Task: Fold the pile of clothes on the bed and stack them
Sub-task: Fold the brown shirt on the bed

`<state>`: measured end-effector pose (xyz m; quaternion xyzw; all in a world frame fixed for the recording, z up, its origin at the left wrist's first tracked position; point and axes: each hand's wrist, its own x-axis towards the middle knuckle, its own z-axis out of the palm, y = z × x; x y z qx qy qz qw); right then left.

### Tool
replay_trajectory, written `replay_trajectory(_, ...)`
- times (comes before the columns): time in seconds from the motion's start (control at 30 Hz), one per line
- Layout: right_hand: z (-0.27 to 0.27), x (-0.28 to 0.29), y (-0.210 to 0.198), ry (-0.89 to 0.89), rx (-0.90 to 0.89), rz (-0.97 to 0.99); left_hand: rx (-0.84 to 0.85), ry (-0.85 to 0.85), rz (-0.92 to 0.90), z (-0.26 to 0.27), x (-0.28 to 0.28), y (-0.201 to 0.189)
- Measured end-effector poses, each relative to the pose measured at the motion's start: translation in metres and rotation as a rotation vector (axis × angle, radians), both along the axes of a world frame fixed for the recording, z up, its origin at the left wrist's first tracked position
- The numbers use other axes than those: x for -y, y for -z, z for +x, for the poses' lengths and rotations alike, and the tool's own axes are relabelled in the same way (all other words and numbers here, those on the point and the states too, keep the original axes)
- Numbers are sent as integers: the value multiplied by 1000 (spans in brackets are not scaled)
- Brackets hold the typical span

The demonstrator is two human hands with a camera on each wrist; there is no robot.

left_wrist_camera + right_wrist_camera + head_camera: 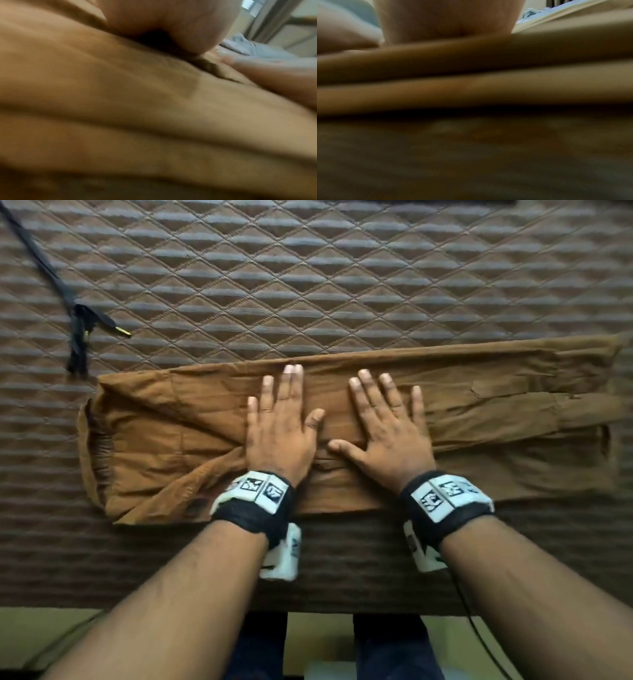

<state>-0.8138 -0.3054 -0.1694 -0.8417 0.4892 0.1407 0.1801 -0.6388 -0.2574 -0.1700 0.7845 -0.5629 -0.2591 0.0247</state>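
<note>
A pair of brown trousers (496, 409) lies folded lengthwise across the quilted bed (308, 285), waistband at the left, legs running off to the right. My left hand (281, 422) and right hand (383, 426) lie flat side by side on its middle, fingers straight and spread, pressing the cloth. In the left wrist view the brown fabric (120, 108) fills the frame under my palm (163, 20), blurred. The right wrist view shows stacked folds of the trousers (488, 83) below my palm (450, 17).
A black strap with a gold tip (82, 320) lies on the bed at the far left. Pale blue clothes (254, 47) lie further away on the bed. The bed's near edge (308, 604) runs just under my forearms.
</note>
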Motion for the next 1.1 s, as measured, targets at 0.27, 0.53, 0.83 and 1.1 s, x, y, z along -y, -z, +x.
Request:
replay_trajectory(0.27, -216, 71, -28, 187, -287, 20, 308, -28, 221, -23, 10, -15)
replay_trajectory(0.53, -193, 55, -14, -25, -109, 13, 67, 202, 51, -188, 48, -8)
replay_trajectory(0.83, -328, 60, -39, 683, 114, -19, 101, 234, -77, -237, 45, -7)
replay_trajectory(1.1, -272, 67, -31, 1311, 652, 291, 110, 282, -11, -324, 54, 19)
